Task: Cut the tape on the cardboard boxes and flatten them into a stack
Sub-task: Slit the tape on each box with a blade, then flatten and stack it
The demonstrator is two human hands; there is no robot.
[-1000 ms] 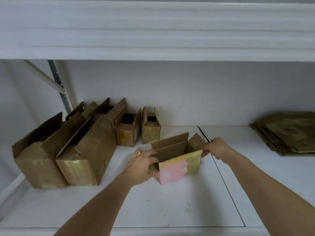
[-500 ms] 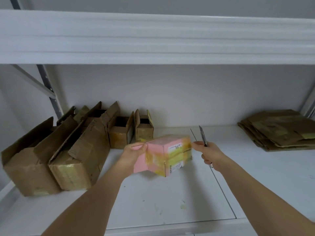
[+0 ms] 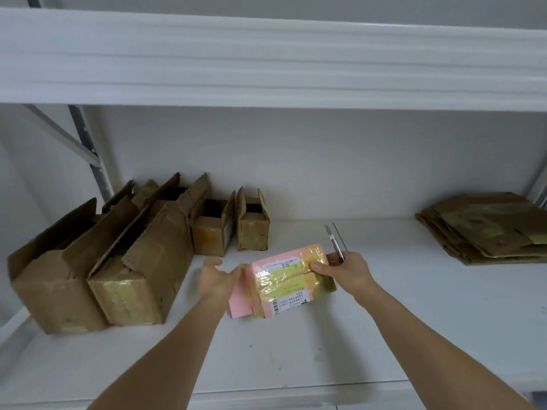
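Note:
A small pink cardboard box (image 3: 284, 279) with yellow tape across its bottom lies turned over on the white shelf (image 3: 414, 315), between my hands. My right hand (image 3: 350, 272) grips a utility knife (image 3: 334, 241), blade pointing up and away, while its thumb presses on the box's right end. My left hand (image 3: 214, 279) is blurred, its fingers spread at the box's left end, touching a loose pink flap. A stack of flattened brown boxes (image 3: 485, 232) lies at the far right of the shelf.
Several open brown boxes stand at the left: two large ones (image 3: 50, 279) (image 3: 139, 273) in front, smaller ones (image 3: 210, 232) (image 3: 253, 232) against the back wall. An upper shelf (image 3: 266, 60) hangs low overhead. A metal upright (image 3: 88, 149) stands at the back left.
The pink box has been turned from flaps-up to taped bottom up and lowered toward the shelf. My right hand now touches its right end, and my left hand has loosened its grip.

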